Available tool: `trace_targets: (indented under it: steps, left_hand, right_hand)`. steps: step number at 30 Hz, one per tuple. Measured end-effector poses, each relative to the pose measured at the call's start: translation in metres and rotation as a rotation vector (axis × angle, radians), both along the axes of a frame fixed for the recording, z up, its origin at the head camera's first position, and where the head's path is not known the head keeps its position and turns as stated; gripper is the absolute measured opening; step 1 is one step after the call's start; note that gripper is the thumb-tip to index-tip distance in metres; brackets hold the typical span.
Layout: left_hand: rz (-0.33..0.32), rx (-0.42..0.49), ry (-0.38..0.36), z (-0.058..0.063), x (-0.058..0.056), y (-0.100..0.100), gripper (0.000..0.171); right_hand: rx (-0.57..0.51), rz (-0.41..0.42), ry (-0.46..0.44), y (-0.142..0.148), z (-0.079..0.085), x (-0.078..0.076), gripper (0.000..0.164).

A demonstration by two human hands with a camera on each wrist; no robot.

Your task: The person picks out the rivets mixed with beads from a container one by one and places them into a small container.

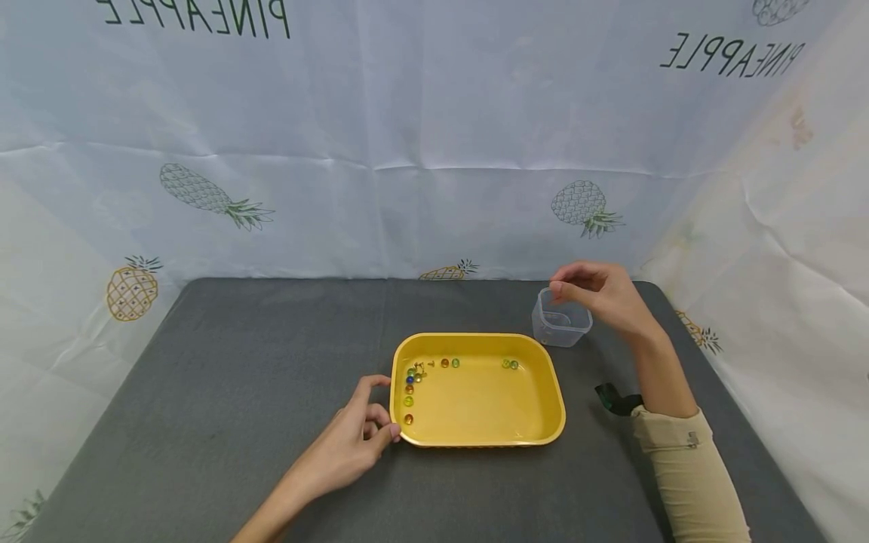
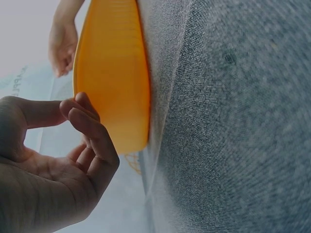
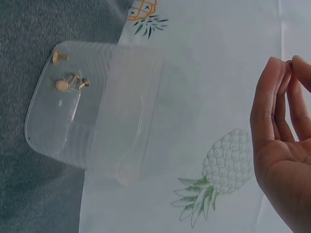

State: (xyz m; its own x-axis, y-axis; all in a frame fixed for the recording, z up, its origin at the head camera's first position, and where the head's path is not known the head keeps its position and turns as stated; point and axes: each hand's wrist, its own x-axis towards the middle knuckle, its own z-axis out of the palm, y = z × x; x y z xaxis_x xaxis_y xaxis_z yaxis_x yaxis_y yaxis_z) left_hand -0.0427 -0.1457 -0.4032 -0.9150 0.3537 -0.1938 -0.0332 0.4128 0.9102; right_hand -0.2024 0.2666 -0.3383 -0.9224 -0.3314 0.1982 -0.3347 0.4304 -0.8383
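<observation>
A yellow tray (image 1: 478, 436) sits mid-table with several coloured marbles (image 1: 409, 385) and a few small pins along its far and left walls. My left hand (image 1: 380, 419) rests at the tray's near-left corner, thumb on the rim, with loosely curled fingers (image 2: 82, 114) against the tray's outer wall (image 2: 114, 77). My right hand (image 1: 560, 287) hovers over a clear plastic cup (image 1: 560, 326) behind the tray's right end. Its fingertips (image 3: 279, 77) pinch something tiny and dark, apparently a pin. The clear cup (image 3: 92, 109) holds three brass pins (image 3: 68, 82).
The grey table (image 1: 237, 377) is backed and flanked by white pineapple-print sheets (image 1: 434, 151). A black and green strap (image 1: 614, 398) lies on the table beside my right forearm.
</observation>
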Motion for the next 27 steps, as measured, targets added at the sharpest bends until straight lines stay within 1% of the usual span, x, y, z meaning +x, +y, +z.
trace_targets:
  steps: [9, 16, 19, 27]
  left_hand:
    - [-0.005, 0.020, 0.003, -0.001, 0.001, -0.001, 0.067]
    - [-0.006, 0.015, 0.002, -0.001, 0.000, 0.000, 0.067]
    - [-0.003, 0.011, 0.000, 0.000, 0.000, 0.000, 0.067]
    - [0.001, 0.007, -0.002, -0.001, 0.001, 0.000, 0.067]
  right_hand:
    - [0.032, -0.039, 0.015, 0.005, -0.003, 0.000, 0.022]
    - [0.061, -0.064, 0.035, 0.009, -0.006, -0.002, 0.025]
    - [0.062, -0.066, 0.031, 0.010, -0.006, -0.002, 0.027]
    - [0.062, -0.058, 0.032, 0.013, -0.009, -0.003, 0.022]
